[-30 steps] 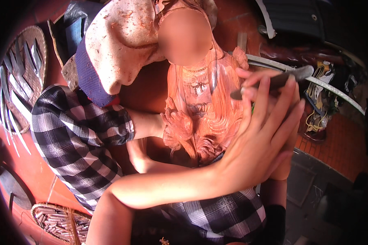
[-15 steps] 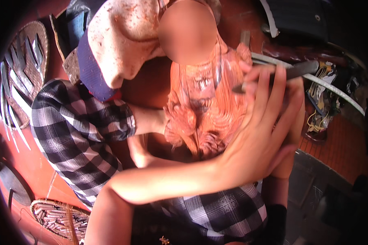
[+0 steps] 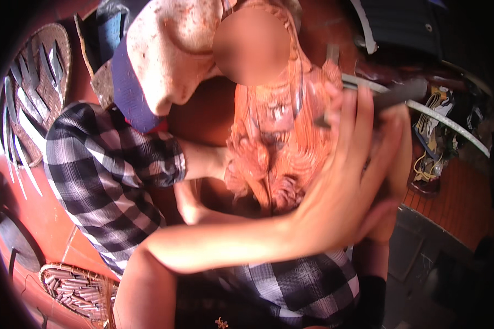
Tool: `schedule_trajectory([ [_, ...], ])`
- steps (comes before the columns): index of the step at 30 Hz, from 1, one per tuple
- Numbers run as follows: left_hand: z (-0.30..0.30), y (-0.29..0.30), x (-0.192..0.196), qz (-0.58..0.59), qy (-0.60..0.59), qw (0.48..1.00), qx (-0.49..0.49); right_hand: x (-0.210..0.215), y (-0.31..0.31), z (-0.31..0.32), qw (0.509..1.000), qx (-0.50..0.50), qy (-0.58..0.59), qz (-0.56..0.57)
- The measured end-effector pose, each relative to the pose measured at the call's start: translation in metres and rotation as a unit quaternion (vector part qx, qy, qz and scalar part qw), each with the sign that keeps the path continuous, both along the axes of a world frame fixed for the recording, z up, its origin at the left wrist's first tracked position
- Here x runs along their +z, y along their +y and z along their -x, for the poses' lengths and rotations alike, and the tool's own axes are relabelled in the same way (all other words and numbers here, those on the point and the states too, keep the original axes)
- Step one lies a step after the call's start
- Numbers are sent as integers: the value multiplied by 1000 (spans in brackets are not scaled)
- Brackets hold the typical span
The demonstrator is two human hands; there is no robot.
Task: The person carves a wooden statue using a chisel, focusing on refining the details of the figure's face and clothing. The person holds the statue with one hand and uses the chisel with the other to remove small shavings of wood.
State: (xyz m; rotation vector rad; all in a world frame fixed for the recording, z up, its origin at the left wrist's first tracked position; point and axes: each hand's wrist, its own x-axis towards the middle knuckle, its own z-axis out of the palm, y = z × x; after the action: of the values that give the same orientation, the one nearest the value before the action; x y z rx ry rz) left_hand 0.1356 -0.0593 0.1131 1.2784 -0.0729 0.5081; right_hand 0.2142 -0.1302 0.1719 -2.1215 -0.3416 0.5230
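An orange-brown carved wooden figure (image 3: 274,148) stands upright between my knees. My left hand (image 3: 340,192) reaches across from the lower left with its fingers raised. It holds the shaft of a dark-handled chisel (image 3: 395,96), whose tip meets the carving's right side. Behind it, my right hand (image 3: 395,159) sits under the chisel handle and is mostly hidden, so its grip does not show. From the left, a limb in black-and-white checked cloth (image 3: 110,164) presses against the carving.
A pale speckled rounded shape (image 3: 170,55) sits above a blue cloth at upper left. A woven tray of several blades (image 3: 27,98) lies far left, and a basket of small sticks (image 3: 77,285) at lower left. A white curved strip (image 3: 450,126) and sandals (image 3: 428,159) lie right.
My left hand and the chisel have shifted slightly up and to the right along the carving. The carving and the checked limb stay put.
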Motion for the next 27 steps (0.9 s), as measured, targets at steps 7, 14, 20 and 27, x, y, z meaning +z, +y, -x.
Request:
schedule_trajectory([
  [7,5,6,7,30,-19,999,-22,15,-12,9,993,7,-70,92],
  [14,7,11,6,41,-9,999,-20,14,-7,12,986,23,-93,140],
  [20,-5,11,0,38,-27,999,-3,8,5,-2,980,66,-102,159],
  [27,-14,11,-12,-18,-9,999,24,-9,5,-14,986,107,-69,106],
])
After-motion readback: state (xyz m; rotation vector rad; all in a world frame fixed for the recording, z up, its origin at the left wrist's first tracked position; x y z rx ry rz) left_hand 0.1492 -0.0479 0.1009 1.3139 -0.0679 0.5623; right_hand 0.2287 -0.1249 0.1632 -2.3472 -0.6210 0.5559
